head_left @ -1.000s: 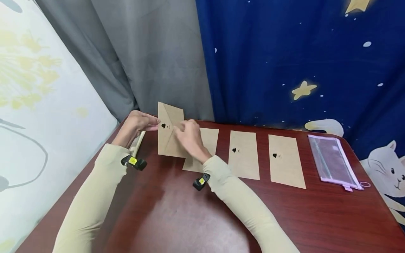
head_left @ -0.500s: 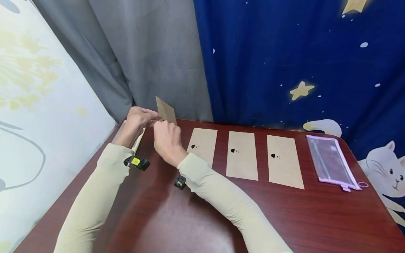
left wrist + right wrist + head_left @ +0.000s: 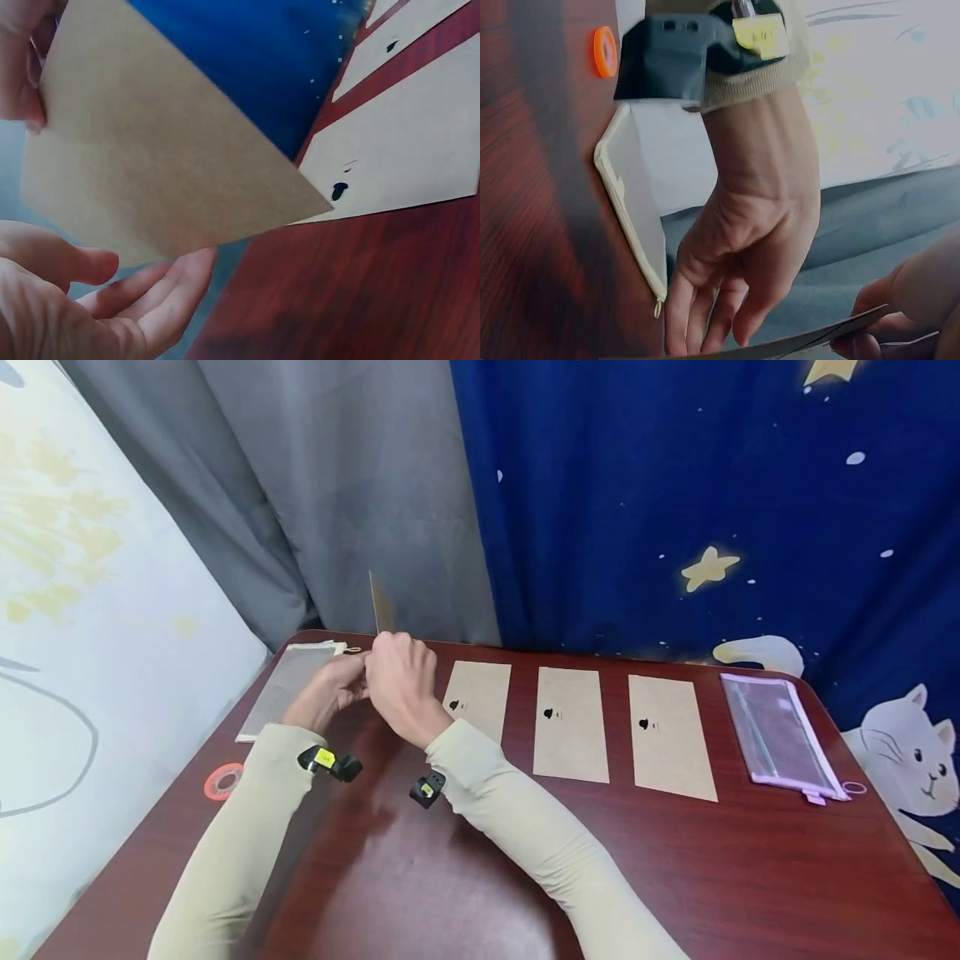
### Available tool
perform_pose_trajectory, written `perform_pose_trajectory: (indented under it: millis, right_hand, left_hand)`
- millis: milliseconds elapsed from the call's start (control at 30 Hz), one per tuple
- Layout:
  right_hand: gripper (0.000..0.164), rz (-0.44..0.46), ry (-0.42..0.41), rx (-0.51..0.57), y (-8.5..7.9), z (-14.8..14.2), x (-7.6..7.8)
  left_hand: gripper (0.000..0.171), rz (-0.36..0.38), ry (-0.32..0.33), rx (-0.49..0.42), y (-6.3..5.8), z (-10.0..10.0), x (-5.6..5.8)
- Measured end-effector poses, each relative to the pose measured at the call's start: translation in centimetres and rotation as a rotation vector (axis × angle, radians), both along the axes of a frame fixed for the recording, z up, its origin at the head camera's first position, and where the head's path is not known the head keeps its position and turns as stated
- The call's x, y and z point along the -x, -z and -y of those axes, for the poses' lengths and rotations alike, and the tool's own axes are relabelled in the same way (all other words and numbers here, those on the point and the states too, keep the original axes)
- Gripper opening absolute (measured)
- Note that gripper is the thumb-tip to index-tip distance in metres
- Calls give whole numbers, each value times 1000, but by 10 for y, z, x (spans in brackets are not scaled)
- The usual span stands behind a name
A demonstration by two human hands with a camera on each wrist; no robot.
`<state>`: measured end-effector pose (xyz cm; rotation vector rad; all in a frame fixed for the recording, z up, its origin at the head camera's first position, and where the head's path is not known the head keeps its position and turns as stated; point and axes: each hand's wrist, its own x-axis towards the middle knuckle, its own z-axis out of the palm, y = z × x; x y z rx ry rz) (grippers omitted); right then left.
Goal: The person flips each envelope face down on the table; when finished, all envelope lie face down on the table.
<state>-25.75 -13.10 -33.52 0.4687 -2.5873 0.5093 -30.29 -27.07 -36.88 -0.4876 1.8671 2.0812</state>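
Observation:
A brown kraft envelope (image 3: 381,604) stands nearly edge-on at the back left of the table, raised off it. My right hand (image 3: 403,683) pinches its edge between thumb and fingers, which the right wrist view shows best. In the left wrist view the envelope's plain face (image 3: 157,150) slants across, and my left hand (image 3: 97,300) lies at its lower edge. The left thumb and fingers are spread apart and fairly straight there; whether they touch the paper is hard to tell. In the head view the right hand partly hides the left hand (image 3: 330,689) and the envelope's lower part.
Three similar envelopes lie in a row: a near one (image 3: 483,697), a middle one (image 3: 573,735) and a right one (image 3: 671,747). A lilac mesh zip pouch (image 3: 780,735) lies far right. At left are a cream-edged mesh pouch (image 3: 288,681) and an orange-red ring (image 3: 222,782).
The right hand has moved left from the envelope's face to its edge. The envelope has turned edge-on and risen slightly. The left hand has dropped lower, uncovering the cream-edged pouch and the ring.

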Motion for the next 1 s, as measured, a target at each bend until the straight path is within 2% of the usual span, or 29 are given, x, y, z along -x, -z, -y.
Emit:
perform_pose_trajectory:
  millis: [67,267,367,500,633,767,867,1000]
  right_hand:
    - [28,28,8,21,-1,-1,1]
    - [22,124,28,93,2,-6,7]
    - [21,126,-11,117,6,-10,11]
    - [14,107,-50,139,10,-15,14]
    - [16,142,-58,243,18,-22,18]
    - [18,183,-40,420,34,-27,24]
    - [20,225,-46,545,49,-27,28]
    - [21,317,-61,679,67,-25,32]
  left_hand:
    - [51,20,28,-49,8,2,1]
    - [36,19,-4,-10,17,9,0]
    - [30,23,-29,5,17,15,-1]
    - [35,2,-40,-1,16,24,-2]
    - [36,-30,-68,-9,12,30,-5]
    - [25,-60,-121,93,15,32,-8]
    - [11,-93,-166,240,22,32,-9]
    - [30,-131,-208,407,30,34,-9]
